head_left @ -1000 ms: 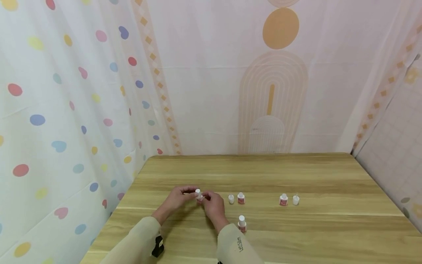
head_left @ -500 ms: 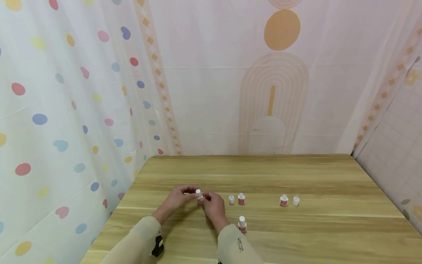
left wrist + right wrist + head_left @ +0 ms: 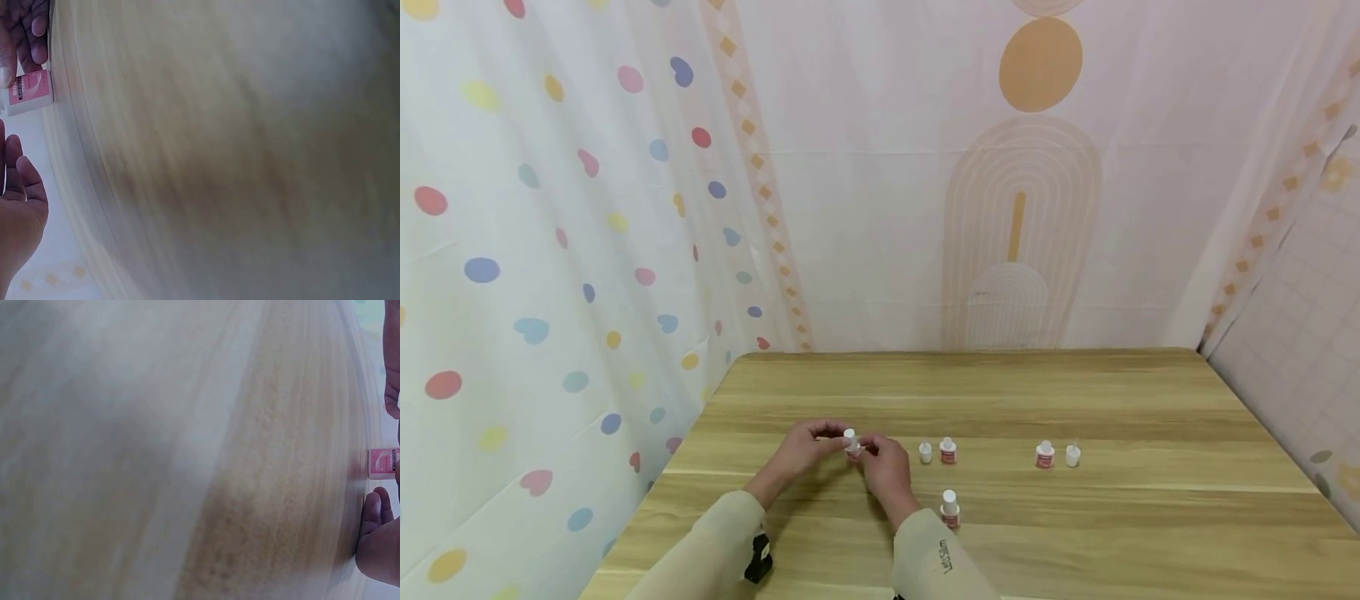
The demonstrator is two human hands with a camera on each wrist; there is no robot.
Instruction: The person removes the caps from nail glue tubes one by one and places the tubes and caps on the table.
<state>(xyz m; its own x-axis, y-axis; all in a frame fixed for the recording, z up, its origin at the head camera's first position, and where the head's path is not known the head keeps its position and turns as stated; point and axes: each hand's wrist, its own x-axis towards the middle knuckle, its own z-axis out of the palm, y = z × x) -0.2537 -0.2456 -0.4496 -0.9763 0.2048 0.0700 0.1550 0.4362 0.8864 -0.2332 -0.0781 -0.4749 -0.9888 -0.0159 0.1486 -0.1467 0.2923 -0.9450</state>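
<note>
Here we see a person's two hands working over a wooden table (image 3: 1120,408), toward its left part. The left hand (image 3: 801,454) is nearly closed at its tips, with thumb and forefinger pinching the white cap (image 3: 850,435) of a small bottle (image 3: 853,455). The right hand (image 3: 889,471) is likewise narrowed, its fingers gripping the bottle's body, whose pink label shows in both wrist views. We note that the bottle stands between the hands, tilted slightly in the head view, with its base close to the tabletop; we cannot tell whether it touches.

To the right of the right hand we find a loose cap (image 3: 925,453), thin stem upward, just beside an uncapped bottle (image 3: 948,452). Farther right, we observe the mirrored arrangement: an open bottle (image 3: 1044,456) with a second loose cap (image 3: 1072,456) on its outer side. Nearer the person, a capped bottle (image 3: 951,510) stands upright by the right sleeve (image 3: 936,554), which bears dark lettering. A black device (image 3: 759,558) sits at the left sleeve (image 3: 722,533). Behind the table we see a patterned curtain (image 3: 865,233).
</note>
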